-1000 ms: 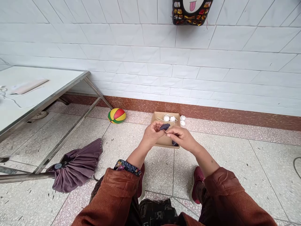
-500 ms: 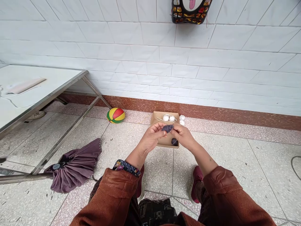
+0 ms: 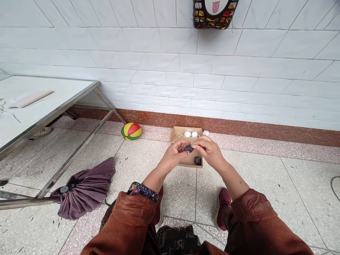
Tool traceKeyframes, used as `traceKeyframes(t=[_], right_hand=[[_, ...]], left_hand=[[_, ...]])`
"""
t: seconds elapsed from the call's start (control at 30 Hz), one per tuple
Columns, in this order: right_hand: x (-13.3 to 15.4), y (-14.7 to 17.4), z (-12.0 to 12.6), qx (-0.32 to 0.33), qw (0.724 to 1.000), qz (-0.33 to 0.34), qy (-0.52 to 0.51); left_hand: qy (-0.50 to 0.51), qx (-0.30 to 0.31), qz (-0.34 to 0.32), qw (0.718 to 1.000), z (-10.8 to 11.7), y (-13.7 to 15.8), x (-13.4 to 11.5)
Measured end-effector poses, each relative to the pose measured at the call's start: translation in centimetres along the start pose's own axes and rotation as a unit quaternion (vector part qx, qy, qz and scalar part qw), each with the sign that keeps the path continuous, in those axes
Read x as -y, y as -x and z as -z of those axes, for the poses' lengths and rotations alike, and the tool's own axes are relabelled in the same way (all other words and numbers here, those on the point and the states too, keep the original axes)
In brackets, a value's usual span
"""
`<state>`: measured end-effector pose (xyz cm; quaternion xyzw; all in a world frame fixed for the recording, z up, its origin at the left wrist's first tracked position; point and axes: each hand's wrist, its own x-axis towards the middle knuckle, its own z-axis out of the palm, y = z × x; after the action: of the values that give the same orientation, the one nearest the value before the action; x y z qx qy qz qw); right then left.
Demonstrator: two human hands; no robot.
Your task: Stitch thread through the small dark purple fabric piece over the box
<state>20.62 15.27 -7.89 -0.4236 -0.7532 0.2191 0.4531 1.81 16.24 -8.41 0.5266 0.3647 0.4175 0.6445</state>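
Note:
A small dark grey crocheted or knitted piece (image 3: 188, 148) is held up over the cardboard box on the floor. My left hand (image 3: 174, 154) grips it between thumb and fingers from the left. At its right end my right hand (image 3: 209, 153) is pinched; its fingertips hide what they hold, perhaps yarn. Below lies the open cardboard box (image 3: 183, 164), partly covered by my hands. Inside it are a dark ball of yarn (image 3: 197, 160) and two white yarn balls (image 3: 187, 133) with loose strands. Another white ball (image 3: 205, 133) sits just outside the box's right side.
A colourful ball (image 3: 131, 131) rests near the wall. Left of me stands a metal-framed table (image 3: 66, 86) with a pale flat item on it. A folded purple umbrella (image 3: 85, 191) lies by its leg. A patterned black bag (image 3: 214, 16) hangs on the tiled wall.
My right hand has shifted slightly right and turned, its fingers now more over the end of the dark piece. The left hand stays nearly in place, covering more of the piece.

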Motion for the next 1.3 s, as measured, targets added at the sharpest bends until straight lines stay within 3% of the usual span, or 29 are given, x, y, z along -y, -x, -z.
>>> traceKeyframes(t=[0.13,0.23,0.37,0.57,0.73,0.9,1.07,1.17,1.3], right_hand=[[-0.9,-0.2,0.0,-0.036,0.998,-0.056,-0.014],[-1.2,0.1,-0.5,-0.03,0.994,-0.1,-0.032],[-1.3,0.6,-1.7,0.014,0.995,-0.095,-0.034],[-0.8,0.8,-2.1,0.064,0.994,-0.081,0.023],[0.2,0.8,-1.1,0.125,0.991,-0.009,0.046],[0.1,0.4,-0.4,0.04,0.999,-0.003,0.03],[-0.8,0.1,-0.3,-0.033,0.995,-0.092,-0.023],[-1.2,0.3,-0.8,-0.009,0.992,-0.116,-0.044],[-1.4,0.7,-1.6,0.031,0.992,-0.116,-0.024]], left_hand=[[0.025,0.049,0.011,0.998,0.1,0.2,0.0],[0.098,0.028,0.026,0.994,0.0,0.3,0.1],[0.15,-0.017,0.043,0.988,-0.3,0.3,0.4],[0.059,-0.078,-0.03,0.995,-0.6,0.0,0.8],[-0.03,-0.117,-0.047,0.992,-0.3,-0.3,0.8],[-0.046,-0.036,-0.016,0.998,-0.3,0.1,0.3],[0.075,0.072,0.049,0.993,-0.6,0.7,-0.1],[0.137,0.071,0.07,0.986,-0.6,0.8,-0.2],[0.155,0.025,0.037,0.987,-0.6,0.7,-0.1]])
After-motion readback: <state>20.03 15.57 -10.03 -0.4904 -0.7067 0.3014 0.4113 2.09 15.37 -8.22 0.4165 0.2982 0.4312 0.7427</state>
